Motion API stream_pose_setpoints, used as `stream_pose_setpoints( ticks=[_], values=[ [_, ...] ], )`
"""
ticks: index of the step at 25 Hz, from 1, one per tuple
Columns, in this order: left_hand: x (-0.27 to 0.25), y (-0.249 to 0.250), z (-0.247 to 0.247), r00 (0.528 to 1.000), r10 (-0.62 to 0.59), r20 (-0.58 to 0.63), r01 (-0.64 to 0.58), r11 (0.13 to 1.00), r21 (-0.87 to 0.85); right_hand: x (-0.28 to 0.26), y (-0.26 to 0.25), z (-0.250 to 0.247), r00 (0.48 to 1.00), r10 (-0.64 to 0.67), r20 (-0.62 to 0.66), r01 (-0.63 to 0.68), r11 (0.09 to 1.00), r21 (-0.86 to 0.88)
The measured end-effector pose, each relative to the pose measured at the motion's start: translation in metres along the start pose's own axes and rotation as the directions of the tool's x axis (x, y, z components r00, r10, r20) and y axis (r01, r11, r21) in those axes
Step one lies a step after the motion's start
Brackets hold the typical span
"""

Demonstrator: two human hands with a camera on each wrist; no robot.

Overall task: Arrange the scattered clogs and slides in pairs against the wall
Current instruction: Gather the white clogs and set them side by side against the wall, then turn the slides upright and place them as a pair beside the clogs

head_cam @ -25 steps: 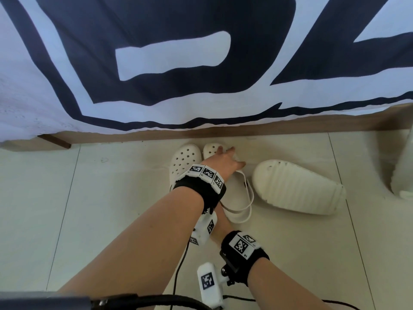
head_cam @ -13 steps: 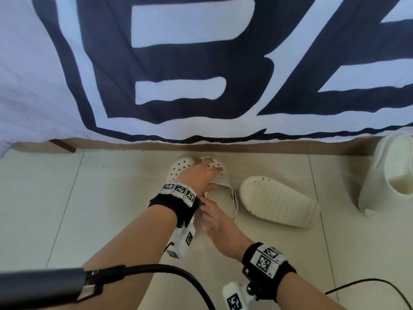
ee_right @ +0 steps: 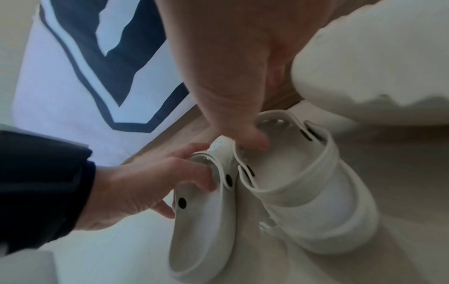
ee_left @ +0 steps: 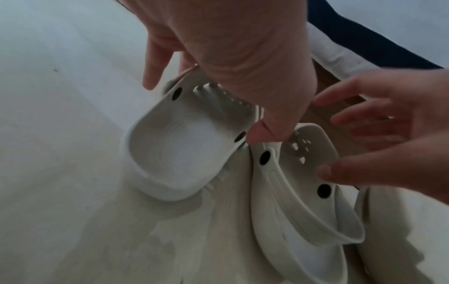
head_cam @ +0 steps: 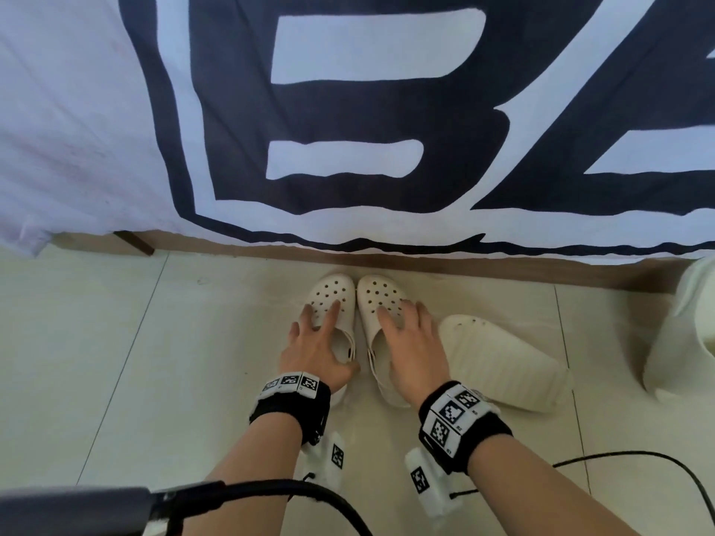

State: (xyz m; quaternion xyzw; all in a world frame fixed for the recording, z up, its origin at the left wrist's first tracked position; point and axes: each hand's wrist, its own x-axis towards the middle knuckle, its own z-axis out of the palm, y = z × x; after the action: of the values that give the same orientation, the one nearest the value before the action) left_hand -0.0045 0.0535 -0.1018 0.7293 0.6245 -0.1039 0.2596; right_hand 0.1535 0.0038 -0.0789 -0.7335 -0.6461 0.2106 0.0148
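Two white perforated clogs stand side by side with their toes at the wall's skirting. My left hand (head_cam: 329,336) grips the left clog (head_cam: 332,295), with fingers spread over its top and the thumb at the inner rivet (ee_left: 240,136). On the right clog (head_cam: 377,294) lies my right hand (head_cam: 402,338), fingers across the upper and the thumb on the opening's rim (ee_right: 252,142). A cream slide (head_cam: 503,365) lies sole-up just right of that hand. A second cream slide (head_cam: 688,334) stands on end at the right edge.
A white banner with dark lettering (head_cam: 348,110) hangs over the wall down to the brown skirting (head_cam: 464,265). A black cable (head_cam: 619,456) runs over the tiles near my right forearm. Bare tiles (head_cam: 116,361) stretch to the left of the clogs.
My left hand has shifted from the right clog to the left one. My right hand has come forward onto the right clog. The clogs now sit parallel.
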Motion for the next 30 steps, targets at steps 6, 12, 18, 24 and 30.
stream_pose_setpoints(
  ticks=[6, 12, 18, 24, 30],
  values=[
    [0.014, -0.008, 0.007, 0.998, 0.045, -0.041, -0.047, 0.998, -0.038, 0.031, -0.006, 0.006, 0.987, 0.093, 0.130, -0.074, 0.987, -0.145],
    [0.025, -0.007, 0.006, 0.994, 0.064, -0.092, -0.062, 0.998, 0.023, 0.042, -0.006, 0.006, 0.955, 0.218, 0.201, -0.212, 0.976, -0.053],
    [0.039, 0.005, 0.004, 0.989, 0.077, -0.126, -0.077, 0.997, -0.001, 0.058, -0.012, 0.009, 0.948, 0.282, 0.146, -0.284, 0.959, -0.008],
    [0.049, 0.000, 0.008, 0.986, 0.109, -0.123, -0.112, 0.993, -0.019, 0.063, -0.011, 0.008, 0.954, 0.267, 0.138, -0.265, 0.964, -0.029],
    [0.033, 0.022, -0.015, 0.967, 0.222, -0.125, -0.214, 0.974, 0.071, 0.033, 0.006, -0.033, 0.983, 0.135, 0.125, -0.138, 0.990, 0.011]
  ],
)
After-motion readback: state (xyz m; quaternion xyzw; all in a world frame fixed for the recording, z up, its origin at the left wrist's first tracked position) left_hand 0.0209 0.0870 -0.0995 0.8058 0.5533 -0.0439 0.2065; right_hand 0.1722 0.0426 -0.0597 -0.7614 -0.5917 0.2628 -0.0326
